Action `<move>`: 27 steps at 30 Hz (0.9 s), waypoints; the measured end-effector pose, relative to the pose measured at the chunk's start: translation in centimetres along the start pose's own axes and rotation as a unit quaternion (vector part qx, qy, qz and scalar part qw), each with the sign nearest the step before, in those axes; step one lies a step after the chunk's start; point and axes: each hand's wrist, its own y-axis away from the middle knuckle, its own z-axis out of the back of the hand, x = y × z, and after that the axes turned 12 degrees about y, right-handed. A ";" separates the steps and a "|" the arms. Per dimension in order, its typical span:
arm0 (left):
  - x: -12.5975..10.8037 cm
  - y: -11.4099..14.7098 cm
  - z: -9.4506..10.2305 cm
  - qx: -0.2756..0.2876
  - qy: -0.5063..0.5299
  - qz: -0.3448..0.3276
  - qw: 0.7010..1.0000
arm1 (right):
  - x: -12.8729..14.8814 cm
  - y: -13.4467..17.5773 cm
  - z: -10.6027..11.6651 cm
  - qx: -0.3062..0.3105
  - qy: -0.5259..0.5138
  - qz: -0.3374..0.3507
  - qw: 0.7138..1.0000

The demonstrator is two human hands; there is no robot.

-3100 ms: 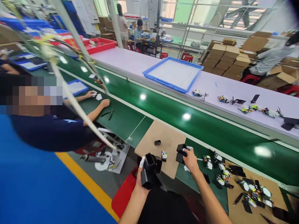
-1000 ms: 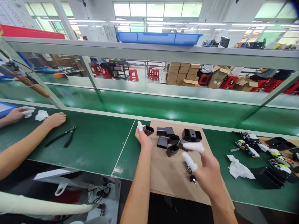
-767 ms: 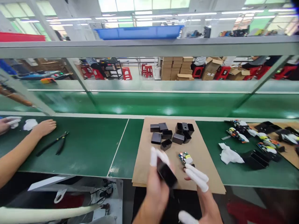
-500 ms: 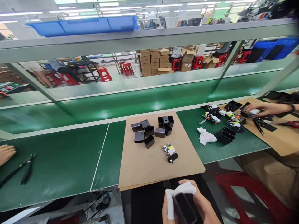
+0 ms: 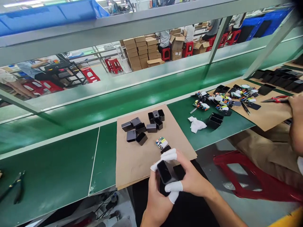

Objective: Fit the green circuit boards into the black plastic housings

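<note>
We look across a green bench (image 5: 59,170) beneath a pale grey shelf (image 5: 78,36) with grey posts (image 5: 219,39) below it. Along the bench's far side, a glossy green strip (image 5: 151,99) catches soft patches of light. Beyond, we see stacked cardboard boxes (image 5: 142,52), red stools (image 5: 90,75) and blue bins (image 5: 251,26). At lower right, a yellow stripe (image 5: 292,217) marks the grey floor (image 5: 210,179). The bright band (image 5: 21,2) at upper left is probably a ceiling light, cut off by the edge.
</note>
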 end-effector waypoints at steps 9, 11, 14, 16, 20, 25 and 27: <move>-0.7 1.1 2.1 -0.122 -0.175 -0.040 0.976 | -0.8 -5.7 1.1 -0.081 0.349 -0.156 0.920; -0.8 1.5 2.4 -0.110 -0.205 -0.046 0.971 | -0.6 -7.7 0.6 -0.024 0.443 -0.177 0.878; -1.0 2.3 2.6 -0.099 -0.212 -0.044 0.971 | -0.4 -10.0 0.1 0.046 0.495 -0.165 0.852; -1.2 2.9 2.9 -0.089 -0.208 -0.039 0.973 | -0.6 -11.0 0.6 0.083 0.483 -0.123 0.863; -1.7 3.7 3.8 -0.057 -0.193 -0.025 0.979 | -0.7 -11.3 2.8 0.154 0.452 0.011 0.879; -2.0 3.7 4.1 -0.027 -0.196 0.001 0.980 | 0.6 -8.3 2.6 0.037 0.457 -0.055 0.887; -1.9 3.6 3.6 -0.032 -0.190 -0.001 0.981 | 1.0 -7.0 1.1 -0.022 0.466 -0.198 0.862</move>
